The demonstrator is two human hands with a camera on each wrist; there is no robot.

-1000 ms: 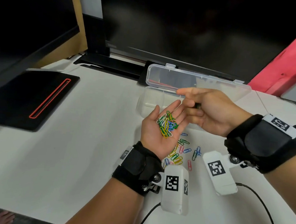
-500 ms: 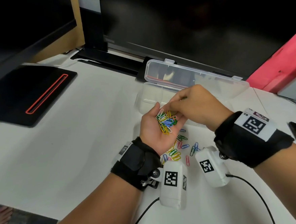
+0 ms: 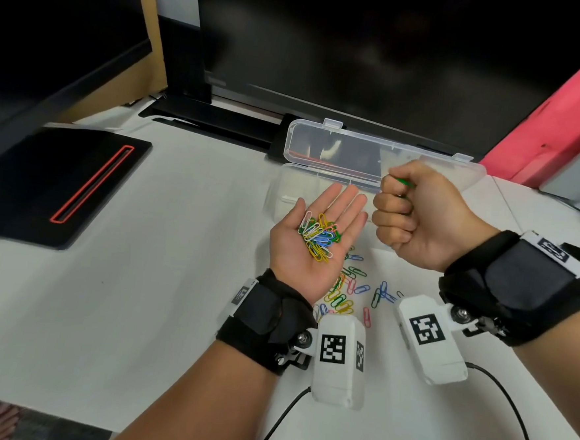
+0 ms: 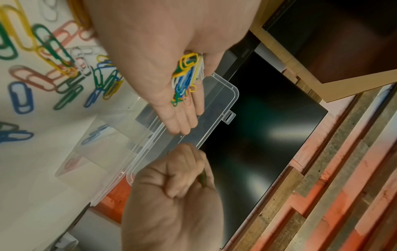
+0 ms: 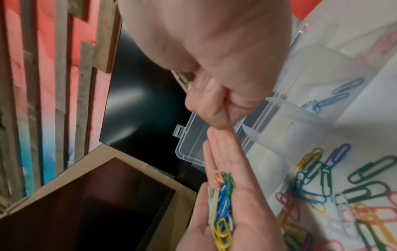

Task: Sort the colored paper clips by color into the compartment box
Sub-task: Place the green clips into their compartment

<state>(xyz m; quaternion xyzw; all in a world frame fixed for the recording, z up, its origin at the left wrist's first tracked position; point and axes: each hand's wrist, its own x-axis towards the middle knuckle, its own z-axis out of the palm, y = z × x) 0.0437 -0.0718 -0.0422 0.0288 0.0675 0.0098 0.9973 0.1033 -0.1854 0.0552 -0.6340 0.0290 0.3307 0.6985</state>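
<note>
White tabletop [image 3: 110, 310] fills the near ground, with a dark monitor [image 3: 379, 54] standing at the far edge and a black pad [image 3: 44, 182] lying to the left. Between the monitor and the hands sits the clear compartment box [image 3: 283, 198], its lid [image 3: 337, 154] tipped open toward the far side. The left hand [image 3: 311, 242] lies palm up, fingers straight and apart, cradling a mixed heap of paper clips [image 3: 318, 237] — yellow, blue, green, white. More loose clips [image 3: 352, 293] are scattered on the table just near of that palm.

The right hand [image 3: 419, 215] is curled into a fist above the box's right part, thumb and forefinger pinching a green clip [image 3: 404, 183] — in the wrist view more green wire shows inside the curled fingers, though how many clips it grips I cannot tell.

The step in hand looks like carrying picked greens to their cell. A few blue clips [image 5: 335, 95] already lie in one compartment, so the next move calls for lowering over a different cell, releasing cleanly, then returning to the palm.
</note>
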